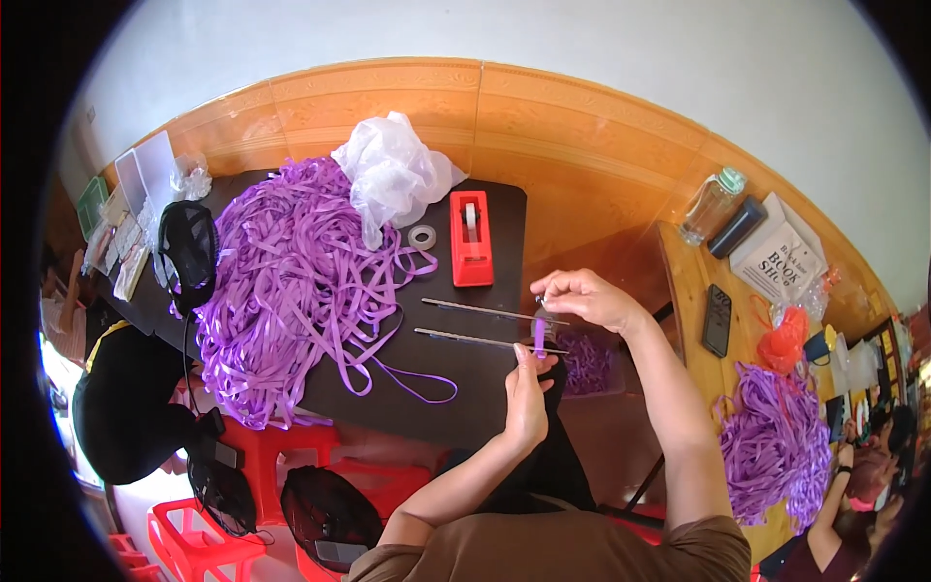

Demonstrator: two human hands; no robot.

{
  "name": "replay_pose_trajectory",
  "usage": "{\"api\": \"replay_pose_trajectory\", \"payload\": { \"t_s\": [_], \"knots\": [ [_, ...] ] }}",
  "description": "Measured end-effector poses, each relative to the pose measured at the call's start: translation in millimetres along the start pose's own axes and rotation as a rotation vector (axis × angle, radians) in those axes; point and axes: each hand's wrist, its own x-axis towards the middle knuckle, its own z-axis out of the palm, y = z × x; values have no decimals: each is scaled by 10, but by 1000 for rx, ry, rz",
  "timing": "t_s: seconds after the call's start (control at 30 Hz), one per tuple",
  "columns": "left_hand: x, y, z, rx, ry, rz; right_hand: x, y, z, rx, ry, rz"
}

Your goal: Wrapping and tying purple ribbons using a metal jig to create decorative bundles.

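Note:
My left hand (528, 400) is closed, thumb and fingers pinching a short purple ribbon strip (540, 336) at the right end of the dark table. Just above it, my right hand (588, 299) pinches a small shiny metal piece (540, 301) at the strip's upper end; its exact kind is too small to tell. Two thin metal rods, an upper rod (475, 307) and a lower rod (461, 337), jut left over the tabletop beside my hands. A large tangled heap of purple ribbon (281, 291) covers the table's left part, with one loop trailing toward me.
A red tape dispenser (472, 267), a tape roll (422, 237) and a crumpled white plastic bag (393, 175) lie beyond my hands. Below right is a bin of purple ribbon (587, 366). The wooden table (684, 291) holds a phone (717, 320), bottles and more ribbon. Other people sit left and right.

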Motion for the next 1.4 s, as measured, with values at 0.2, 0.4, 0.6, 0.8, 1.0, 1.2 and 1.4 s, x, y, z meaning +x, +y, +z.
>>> {"api": "replay_pose_trajectory", "payload": {
  "t_s": [0.2, 0.4, 0.6, 0.8, 1.0, 1.2, 1.4],
  "knots": [
    [17, -59, -22, 4, -4, 16, -41, 330, -44, -448, -187, -86],
    [16, -88, -32, -5, -21, 28, 20, 389, -10, -534, -190, -57],
    [4, -76, -26, 2, -24, 44, 25, 332, 30, -663, -187, -30],
    [-11, -47, -17, -1, -35, 51, -1, 195, 138, -865, -127, 1],
    [-18, -16, -2, 2, -33, 46, -3, 183, 198, -938, -34, -29],
    [-26, -2, 5, 8, -30, 36, -34, 186, 256, -961, 66, 99],
    [-35, 7, 5, -55, -49, 29, -125, 197, 406, -919, 269, 108]
  ]
}}
